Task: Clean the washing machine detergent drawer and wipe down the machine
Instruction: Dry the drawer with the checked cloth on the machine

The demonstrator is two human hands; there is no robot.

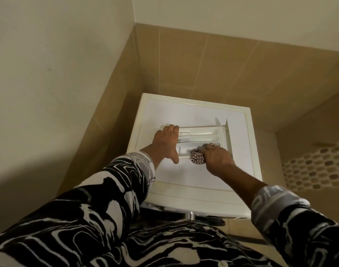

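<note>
While left hand [165, 143] grips drawer [199, 134], right [215, 156] presses cloth [196, 155].

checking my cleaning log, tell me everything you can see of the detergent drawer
The detergent drawer is off-white plastic, split by ribs into long compartments, lying flat and open side up on top of the washing machine. The left hand grips its left end; the right hand presses a striped cloth into the near compartment.

White detergent drawer [199, 134] lies atop the washing machine [184, 110], striped cloth [197, 155] bunched inside.
</note>
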